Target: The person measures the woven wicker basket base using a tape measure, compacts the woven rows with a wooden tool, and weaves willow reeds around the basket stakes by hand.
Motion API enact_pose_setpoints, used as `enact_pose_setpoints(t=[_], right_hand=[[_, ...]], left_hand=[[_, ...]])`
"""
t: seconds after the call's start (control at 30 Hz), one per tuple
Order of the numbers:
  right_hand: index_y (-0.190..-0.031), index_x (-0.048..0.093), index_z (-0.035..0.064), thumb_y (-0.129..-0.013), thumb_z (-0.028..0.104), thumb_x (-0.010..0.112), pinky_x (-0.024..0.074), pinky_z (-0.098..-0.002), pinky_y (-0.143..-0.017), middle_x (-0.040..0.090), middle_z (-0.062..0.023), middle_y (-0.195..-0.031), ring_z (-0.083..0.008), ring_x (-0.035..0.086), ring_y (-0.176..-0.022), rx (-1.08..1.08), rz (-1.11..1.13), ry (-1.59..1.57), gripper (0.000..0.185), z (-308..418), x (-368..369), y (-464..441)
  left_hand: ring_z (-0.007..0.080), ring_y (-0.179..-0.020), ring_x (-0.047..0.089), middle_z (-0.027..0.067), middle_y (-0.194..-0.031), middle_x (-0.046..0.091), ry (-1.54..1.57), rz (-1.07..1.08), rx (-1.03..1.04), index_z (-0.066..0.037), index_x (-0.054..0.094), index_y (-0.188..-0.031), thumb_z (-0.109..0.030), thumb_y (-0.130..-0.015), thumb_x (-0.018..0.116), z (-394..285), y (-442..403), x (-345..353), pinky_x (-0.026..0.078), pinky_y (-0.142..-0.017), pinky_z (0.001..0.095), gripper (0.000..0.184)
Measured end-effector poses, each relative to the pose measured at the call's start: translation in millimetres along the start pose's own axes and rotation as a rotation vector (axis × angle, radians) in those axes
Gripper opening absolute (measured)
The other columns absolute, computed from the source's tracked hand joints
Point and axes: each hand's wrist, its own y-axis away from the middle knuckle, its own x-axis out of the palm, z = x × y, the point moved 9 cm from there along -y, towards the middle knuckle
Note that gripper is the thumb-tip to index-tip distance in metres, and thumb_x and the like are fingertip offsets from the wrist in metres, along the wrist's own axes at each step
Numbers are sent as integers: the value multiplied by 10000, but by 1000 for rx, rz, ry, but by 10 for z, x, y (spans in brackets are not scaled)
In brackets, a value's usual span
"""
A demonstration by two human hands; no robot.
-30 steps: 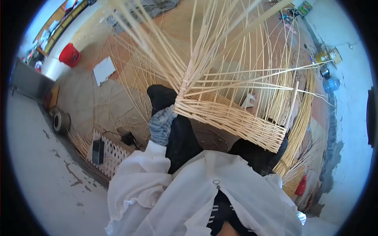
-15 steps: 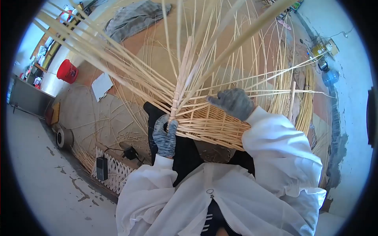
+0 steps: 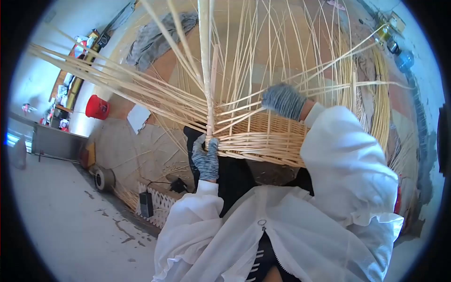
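A partly woven wicker basket [image 3: 263,148] rests across my lap, with long willow rods rising from it and fanning out. My left hand [image 3: 205,159], in a grey striped glove, is closed round the foot of the thick corner stake [image 3: 210,110], thumb and fingers on either side. At the right, my gloved right hand [image 3: 283,101] is curled over pale weaving rods [image 3: 242,99] above the basket's woven side. Those rods run from the corner past the hand toward the right. Its fingertips are partly hidden by the back of the hand.
Bundles of willow rods [image 3: 379,101] lie on the floor at the right. A red bucket [image 3: 97,107], a white sheet [image 3: 138,118] and a grey cloth [image 3: 162,40] are at the upper left. A white lattice crate [image 3: 162,203] stands beside my left sleeve.
My right hand has moved slightly right and up, turning its back toward me. The left hand remains at the corner. The head view has shifted, and the tall rods now stand more upright.
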Motion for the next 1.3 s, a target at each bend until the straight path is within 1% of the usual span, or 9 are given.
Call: enact_pose_setpoints(t=[0.2, 0.37, 0.57, 0.63, 0.7, 0.93, 1.07, 1.17, 1.3], right_hand=[[-1025, 582, 88, -788, 146, 543, 512, -376, -721, 633, -110, -930, -291, 626, -859, 377, 393, -458, 247, 501, -119, 764], [-1229, 494, 166, -859, 137, 489, 496, -365, -785, 603, -127, -1089, -279, 617, -907, 92, -80, -467, 371, 400, 262, 1027], [-1221, 487, 86, -855, 150, 542, 483, -317, -810, 586, -151, -1112, -275, 582, -996, 294, 119, -782, 376, 378, 309, 1006], [-1146, 522, 51, -861, 123, 549, 491, -323, -801, 605, -133, -1009, -263, 587, -950, 845, 381, -1308, 295, 69, 620, 893], [-1099, 522, 40, -858, 120, 567, 506, -330, -743, 584, -84, -883, -203, 579, -843, 1383, -197, -2353, 258, -147, 611, 688], [-1010, 581, 52, -827, 227, 611, 491, -292, -713, 590, -86, -916, -187, 567, -832, 1030, -404, -1450, 255, -1214, 570, -262], [-1009, 607, 67, -831, 334, 561, 456, -367, -793, 630, -110, -972, -275, 587, -928, 274, -391, -694, 324, -874, -222, -1393], [-986, 611, 80, -843, 268, 522, 449, -376, -812, 620, -111, -1025, -300, 571, -962, 571, 100, 158, 253, -1122, 588, -1442], [-985, 603, 74, -849, 245, 498, 453, -378, -798, 605, -121, -1047, -294, 562, -977, 660, 249, 26, 242, -1040, 917, -1246]], left_hand=[[145, -807, 531, 88, -919, 577, -188, 8, 63, 29, 575, -987, -108, -783, 673, 12, -17, -67, 444, -761, 258, 264], [112, -811, 532, 68, -928, 569, 153, 179, -249, 7, 586, -956, -96, -712, 739, 467, -209, -87, 455, -764, 256, 306], [143, -819, 579, 56, -945, 596, 336, 504, -316, -24, 543, -1107, -58, -655, 778, 538, -585, 464, 503, -742, 266, 511], [143, -828, 584, 53, -948, 594, 296, 617, -436, -36, 539, -1111, -58, -665, 770, 690, -494, 533, 515, -736, 269, 503], [142, -840, 589, 56, -966, 591, 324, 617, -449, -39, 534, -1122, -85, -685, 762, 709, -469, 519, 520, -734, 266, 495], [154, -919, 542, 61, -1042, 560, 491, 580, -550, -33, 500, -1161, -31, -667, 766, 588, -422, 506, 493, -778, 277, 561], [194, -961, 569, 95, -1092, 566, 425, 647, -419, -20, 456, -1188, 44, -738, 664, 662, -462, 548, 518, -820, 318, 500], [184, -951, 569, 90, -1095, 556, 173, 608, -84, -15, 448, -1191, 47, -747, 651, 365, -570, 529, 527, -807, 318, 493], [178, -942, 567, 94, -1140, 546, 411, 647, -233, -15, 448, -1211, -7, -725, 697, 463, -545, 545, 508, -794, 289, 547]])
